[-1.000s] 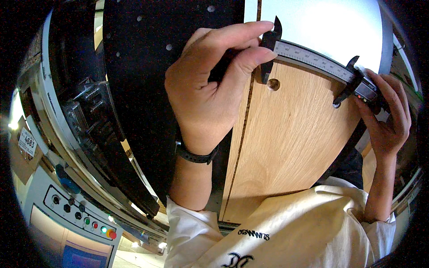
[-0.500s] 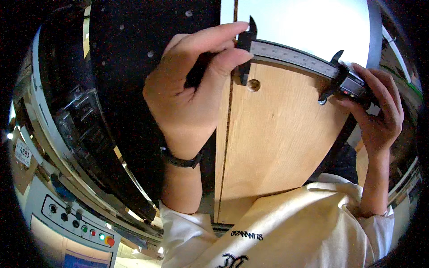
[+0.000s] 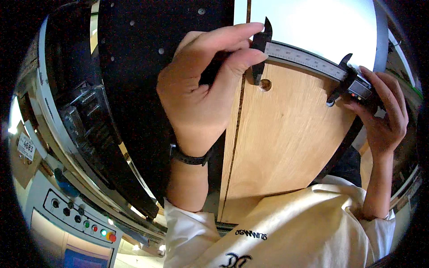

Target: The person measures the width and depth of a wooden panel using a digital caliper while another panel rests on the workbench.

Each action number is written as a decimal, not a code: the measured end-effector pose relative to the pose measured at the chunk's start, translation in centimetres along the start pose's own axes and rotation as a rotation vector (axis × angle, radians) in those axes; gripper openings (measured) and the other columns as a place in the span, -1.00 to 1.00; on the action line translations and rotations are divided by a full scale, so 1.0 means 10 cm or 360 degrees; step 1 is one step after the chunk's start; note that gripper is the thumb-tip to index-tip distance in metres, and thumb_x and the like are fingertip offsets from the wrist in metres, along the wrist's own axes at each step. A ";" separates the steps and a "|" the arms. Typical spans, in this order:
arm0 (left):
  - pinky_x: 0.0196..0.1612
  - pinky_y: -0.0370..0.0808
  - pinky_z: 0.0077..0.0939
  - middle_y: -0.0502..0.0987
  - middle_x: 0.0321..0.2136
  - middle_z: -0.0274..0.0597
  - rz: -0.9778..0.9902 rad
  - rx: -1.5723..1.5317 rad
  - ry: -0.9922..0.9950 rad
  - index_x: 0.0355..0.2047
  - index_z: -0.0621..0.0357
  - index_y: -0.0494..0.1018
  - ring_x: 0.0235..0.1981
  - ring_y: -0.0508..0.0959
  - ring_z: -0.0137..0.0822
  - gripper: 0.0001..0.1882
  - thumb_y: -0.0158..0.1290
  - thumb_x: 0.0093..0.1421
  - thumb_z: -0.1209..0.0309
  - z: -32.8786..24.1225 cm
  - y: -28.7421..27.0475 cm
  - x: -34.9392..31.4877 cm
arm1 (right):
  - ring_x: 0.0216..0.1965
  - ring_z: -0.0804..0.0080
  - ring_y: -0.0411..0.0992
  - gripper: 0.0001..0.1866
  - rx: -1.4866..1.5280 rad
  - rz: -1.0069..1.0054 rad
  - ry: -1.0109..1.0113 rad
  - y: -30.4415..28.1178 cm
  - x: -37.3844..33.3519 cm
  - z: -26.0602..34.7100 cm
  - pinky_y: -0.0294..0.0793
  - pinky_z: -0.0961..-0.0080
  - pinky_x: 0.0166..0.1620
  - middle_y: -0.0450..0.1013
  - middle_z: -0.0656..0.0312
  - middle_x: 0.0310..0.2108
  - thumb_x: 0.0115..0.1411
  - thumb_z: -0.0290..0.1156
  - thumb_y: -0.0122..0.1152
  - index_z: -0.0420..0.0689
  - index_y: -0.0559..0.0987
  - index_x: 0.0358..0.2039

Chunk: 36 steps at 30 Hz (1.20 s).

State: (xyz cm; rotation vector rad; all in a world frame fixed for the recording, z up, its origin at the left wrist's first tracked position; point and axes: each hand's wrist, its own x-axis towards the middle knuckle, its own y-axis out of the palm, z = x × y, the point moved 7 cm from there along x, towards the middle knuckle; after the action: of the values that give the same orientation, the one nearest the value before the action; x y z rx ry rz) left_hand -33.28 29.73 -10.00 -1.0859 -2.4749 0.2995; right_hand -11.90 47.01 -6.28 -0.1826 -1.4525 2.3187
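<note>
While the left hand (image 3: 196,91) pinches the caliper (image 3: 306,59) by its fixed end between thumb and forefinger, the right hand (image 3: 388,114) grips the sliding end, fingers curled around the digital display (image 3: 359,89). The caliper lies crosswise above the wood-grain board (image 3: 286,138), spanning from near the board's left edge to near its right edge. Its long axis runs left to right, tilted so that the display end sits a little closer to the person; the long jaws point toward the person and the short ones away. The left long jaw ends at the rim of a round hole (image 3: 265,85) near the left edge, the right one at a second hole (image 3: 330,103) near the right edge; whether they touch the rims cannot be told.

A thin dark line follows the board's left edge, and its near edge meets the person's pale shirt (image 3: 290,214). Beyond the caliper spreads a bright white surface (image 3: 319,22). To the left is a black surface (image 3: 147,80) dotted with small round marks. Farther out, toward the lower left, stands a grey control panel (image 3: 67,225) with knobs, coloured buttons and a screen (image 3: 85,258).
</note>
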 end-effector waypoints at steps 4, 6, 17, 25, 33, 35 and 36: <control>-0.15 0.49 -0.64 0.64 -0.29 -0.22 -0.0001 0.0042 0.0004 -0.16 0.28 0.60 -0.31 0.57 -0.49 -0.70 0.30 0.06 0.61 -0.03 -0.02 0.00 | -0.09 0.20 0.51 -0.33 0.0027 0.0002 -0.0019 0.02 0.02 0.01 0.53 0.38 -0.05 0.53 0.05 -0.11 -0.25 -0.51 0.56 -0.25 0.60 0.00; -0.15 0.49 -0.64 0.64 -0.29 -0.23 -0.0028 0.0014 0.0023 -0.16 0.27 0.61 -0.31 0.57 -0.49 -0.71 0.30 0.06 0.60 0.00 -0.02 0.01 | -0.09 0.20 0.51 -0.33 0.0033 0.0000 -0.0020 0.03 0.04 0.01 0.53 0.39 -0.05 0.54 0.04 -0.11 -0.24 -0.51 0.55 -0.25 0.60 0.00; -0.16 0.48 -0.66 0.65 -0.29 -0.26 -0.0007 0.0091 -0.0023 -0.16 0.23 0.61 -0.31 0.56 -0.52 -0.73 0.28 0.09 0.58 -0.01 -0.02 0.01 | -0.18 0.24 0.52 -0.39 -0.0001 -0.0094 -0.0036 0.03 0.09 0.06 0.53 0.42 -0.12 0.56 0.12 -0.21 -0.27 -0.47 0.57 -0.16 0.66 -0.07; -0.17 0.49 -0.66 0.66 -0.26 -0.25 0.0003 0.0119 0.0024 -0.17 0.24 0.61 -0.31 0.58 -0.52 -0.76 0.27 0.11 0.58 -0.01 -0.01 0.01 | -0.16 0.25 0.53 -0.44 -0.0115 -0.0080 0.0020 0.03 0.08 0.05 0.53 0.43 -0.10 0.57 0.14 -0.21 -0.22 -0.52 0.55 -0.14 0.67 -0.09; -0.17 0.51 -0.66 0.67 -0.23 -0.24 0.0007 0.0158 0.0085 -0.19 0.24 0.61 -0.30 0.59 -0.52 -0.78 0.27 0.12 0.57 -0.04 -0.02 0.03 | -0.16 0.25 0.53 -0.46 -0.0099 -0.0072 -0.0043 0.02 0.09 0.06 0.53 0.43 -0.09 0.58 0.15 -0.19 -0.18 -0.55 0.54 -0.15 0.66 -0.08; -0.17 0.51 -0.66 0.67 -0.23 -0.23 0.0007 0.0155 0.0076 -0.19 0.24 0.60 -0.30 0.59 -0.52 -0.78 0.27 0.12 0.57 -0.04 -0.02 0.02 | -0.16 0.26 0.53 -0.46 -0.0088 -0.0061 -0.0030 0.02 0.09 0.06 0.53 0.43 -0.09 0.58 0.15 -0.19 -0.18 -0.55 0.54 -0.16 0.65 -0.08; -0.17 0.51 -0.65 0.67 -0.23 -0.23 0.0002 0.0142 0.0067 -0.19 0.24 0.60 -0.30 0.59 -0.52 -0.78 0.27 0.12 0.57 -0.03 -0.02 0.02 | -0.16 0.26 0.53 -0.46 -0.0073 -0.0063 -0.0024 0.02 0.09 0.06 0.53 0.43 -0.09 0.58 0.15 -0.19 -0.18 -0.56 0.54 -0.16 0.65 -0.08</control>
State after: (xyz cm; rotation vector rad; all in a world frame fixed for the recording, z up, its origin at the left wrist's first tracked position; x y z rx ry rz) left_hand -33.42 29.72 -9.58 -1.0466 -2.3997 0.3799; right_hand -12.99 46.79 -6.11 -0.1485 -1.5039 2.2616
